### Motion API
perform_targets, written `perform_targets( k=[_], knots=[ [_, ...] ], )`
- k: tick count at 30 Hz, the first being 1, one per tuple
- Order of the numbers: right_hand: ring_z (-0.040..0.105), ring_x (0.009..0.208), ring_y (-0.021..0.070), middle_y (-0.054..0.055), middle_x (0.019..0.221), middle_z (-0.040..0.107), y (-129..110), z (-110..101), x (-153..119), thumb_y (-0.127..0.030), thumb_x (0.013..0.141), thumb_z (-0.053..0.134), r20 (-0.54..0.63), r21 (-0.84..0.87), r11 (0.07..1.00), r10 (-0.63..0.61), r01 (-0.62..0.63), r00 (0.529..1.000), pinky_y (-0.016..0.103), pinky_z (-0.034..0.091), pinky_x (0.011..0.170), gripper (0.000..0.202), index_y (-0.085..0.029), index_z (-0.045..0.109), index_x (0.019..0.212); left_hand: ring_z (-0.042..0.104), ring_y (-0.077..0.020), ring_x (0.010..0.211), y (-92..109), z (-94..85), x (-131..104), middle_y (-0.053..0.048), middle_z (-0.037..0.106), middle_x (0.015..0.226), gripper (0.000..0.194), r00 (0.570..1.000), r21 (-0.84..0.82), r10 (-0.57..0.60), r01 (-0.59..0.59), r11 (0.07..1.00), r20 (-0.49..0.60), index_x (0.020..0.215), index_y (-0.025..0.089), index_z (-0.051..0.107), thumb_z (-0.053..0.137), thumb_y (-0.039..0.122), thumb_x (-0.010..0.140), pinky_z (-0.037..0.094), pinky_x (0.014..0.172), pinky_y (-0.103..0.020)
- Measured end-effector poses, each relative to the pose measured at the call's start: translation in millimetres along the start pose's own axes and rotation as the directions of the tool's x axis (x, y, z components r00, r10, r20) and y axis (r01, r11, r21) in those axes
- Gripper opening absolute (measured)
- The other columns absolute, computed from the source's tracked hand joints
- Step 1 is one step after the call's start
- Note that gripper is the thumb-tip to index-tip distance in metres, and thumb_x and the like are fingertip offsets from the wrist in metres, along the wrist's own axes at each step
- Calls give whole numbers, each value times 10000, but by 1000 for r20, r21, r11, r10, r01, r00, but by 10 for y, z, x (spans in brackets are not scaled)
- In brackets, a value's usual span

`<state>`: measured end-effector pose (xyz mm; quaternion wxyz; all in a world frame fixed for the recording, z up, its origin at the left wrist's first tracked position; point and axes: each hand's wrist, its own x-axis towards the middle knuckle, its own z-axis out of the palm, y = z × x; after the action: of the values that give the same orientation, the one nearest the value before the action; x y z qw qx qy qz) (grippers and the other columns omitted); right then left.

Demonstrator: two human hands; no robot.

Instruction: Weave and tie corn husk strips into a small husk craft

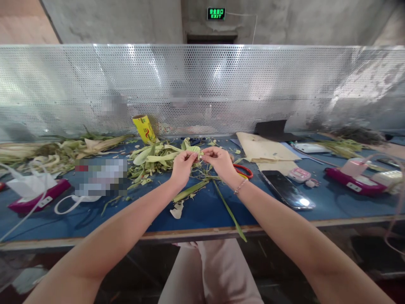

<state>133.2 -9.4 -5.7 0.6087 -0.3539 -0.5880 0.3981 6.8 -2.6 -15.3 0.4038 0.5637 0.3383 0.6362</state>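
Observation:
My left hand and my right hand meet over the middle of the blue table, fingertips almost touching. Both are closed in a pinch on a small pale-green husk piece; the fingers cover much of it. Behind and left of them lies a heap of green and cream husk leaves. Beneath my wrists are a long green leaf strip, a folded husk leaf and a whitish scrap. Beside my right wrist, a red-and-yellow looped handle shows, partly hidden.
A yellow canister stands behind the heap, before a perforated metal screen. To the right lie a phone, brown paper and a purple power strip. Another purple strip with cables sits left, near more husks.

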Motion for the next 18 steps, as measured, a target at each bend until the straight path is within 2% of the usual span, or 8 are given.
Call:
perform_targets(
  k=[5, 9, 13, 18],
  knots=[
    [508, 542, 101, -26, 590, 556, 10, 14, -2, -293, 505, 695, -12, 84, 996, 19, -17, 1000, 276, 468, 594, 229, -191, 584, 677, 509, -102, 560, 166, -2, -29, 15, 553, 560, 120, 998, 182, 62, -67, 981, 33, 618, 167, 531, 567, 256, 689, 396, 598, -241],
    [511, 545, 100, -33, 574, 544, -14, 16, -25, -276, 507, 689, 9, 126, 992, 27, -27, 1000, 270, 470, 598, 217, -195, 580, 676, 506, -106, 558, 238, -21, -24, 16, 542, 560, 119, 994, 232, 64, -82, 969, 87, 616, 174, 510, 558, 244, 699, 387, 594, -239],
    [528, 558, 108, -23, 585, 566, 9, 6, -19, -251, 537, 662, 50, 107, 994, 8, -14, 999, 279, 472, 619, 175, -195, 591, 687, 481, -101, 544, 193, -36, -1, 16, 526, 552, 147, 994, 212, 41, -61, 975, 97, 610, 174, 506, 551, 269, 714, 380, 594, -242],
    [534, 545, 102, -27, 578, 574, 42, 3, 10, -220, 542, 654, 42, 101, 995, 4, -9, 999, 278, 474, 625, 157, -189, 598, 685, 462, -92, 536, 70, -41, 44, 18, 507, 556, 158, 998, 188, 16, -28, 982, 68, 625, 174, 482, 520, 274, 741, 370, 587, -240]
  ],
)
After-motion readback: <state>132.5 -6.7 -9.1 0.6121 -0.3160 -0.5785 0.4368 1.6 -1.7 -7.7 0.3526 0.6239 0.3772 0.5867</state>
